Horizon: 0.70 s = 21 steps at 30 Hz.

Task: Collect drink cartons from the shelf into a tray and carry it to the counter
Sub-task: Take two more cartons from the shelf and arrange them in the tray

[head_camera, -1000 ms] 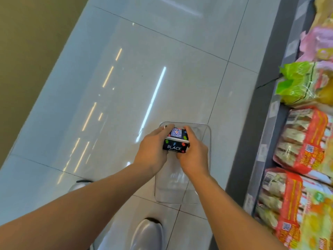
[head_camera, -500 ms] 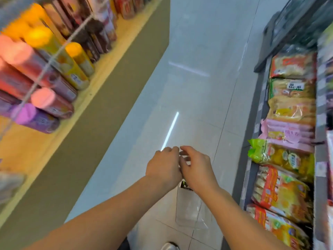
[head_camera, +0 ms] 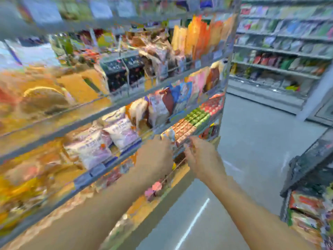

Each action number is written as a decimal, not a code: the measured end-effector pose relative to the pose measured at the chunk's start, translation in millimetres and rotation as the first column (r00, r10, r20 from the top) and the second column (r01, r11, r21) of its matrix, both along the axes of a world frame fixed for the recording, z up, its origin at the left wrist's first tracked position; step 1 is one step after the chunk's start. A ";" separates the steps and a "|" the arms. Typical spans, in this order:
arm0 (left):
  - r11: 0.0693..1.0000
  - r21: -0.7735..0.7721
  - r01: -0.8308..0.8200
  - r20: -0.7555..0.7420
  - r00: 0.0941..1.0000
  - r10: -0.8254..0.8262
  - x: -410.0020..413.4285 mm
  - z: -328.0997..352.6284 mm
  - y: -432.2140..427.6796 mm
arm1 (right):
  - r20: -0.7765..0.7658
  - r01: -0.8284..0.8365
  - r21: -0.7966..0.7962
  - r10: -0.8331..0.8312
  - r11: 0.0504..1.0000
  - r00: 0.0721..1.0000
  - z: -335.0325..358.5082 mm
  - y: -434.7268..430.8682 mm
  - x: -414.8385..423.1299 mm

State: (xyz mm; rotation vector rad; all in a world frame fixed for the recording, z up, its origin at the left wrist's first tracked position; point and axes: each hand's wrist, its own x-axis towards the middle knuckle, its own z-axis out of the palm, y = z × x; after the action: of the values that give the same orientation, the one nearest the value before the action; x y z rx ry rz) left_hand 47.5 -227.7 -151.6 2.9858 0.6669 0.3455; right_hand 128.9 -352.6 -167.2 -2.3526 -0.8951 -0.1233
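Note:
The view is heavily motion-blurred. Both my hands are raised side by side in front of the left shelf unit (head_camera: 111, 107). My left hand (head_camera: 155, 157) shows its back, fingers loosely curled, with nothing visible in it. A little apart to its right, my right hand (head_camera: 202, 156) also looks empty, fingers slightly bent. Dark drink cartons with coloured dots (head_camera: 124, 73) stand on a higher shelf, up and to the left of my hands. The clear tray and the carton set in it are out of view.
Snack bags (head_camera: 119, 132) and rows of small boxes (head_camera: 194, 118) fill the shelves just beyond my hands. A grey aisle floor (head_camera: 252, 150) runs to the right. A second rack (head_camera: 310, 204) stands at the lower right, with more shelving (head_camera: 281, 47) at the far end.
The view swung up from the floor and tray to the left shelf. My hands let go of the black carton over the tray, rose empty and moved apart.

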 end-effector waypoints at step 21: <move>0.863 -0.470 -0.187 0.316 0.877 0.362 22.7 146.4 224.2 | 0.089 -0.275 0.122 0.265 0.954 0.960 169.4 239.4 87.9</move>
State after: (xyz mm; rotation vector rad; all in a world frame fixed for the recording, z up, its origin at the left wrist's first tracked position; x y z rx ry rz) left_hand 70.2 -3.4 -5.2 2.3042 0.9800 0.6962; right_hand 216.8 -113.2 2.2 -2.0917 -1.1971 -0.1519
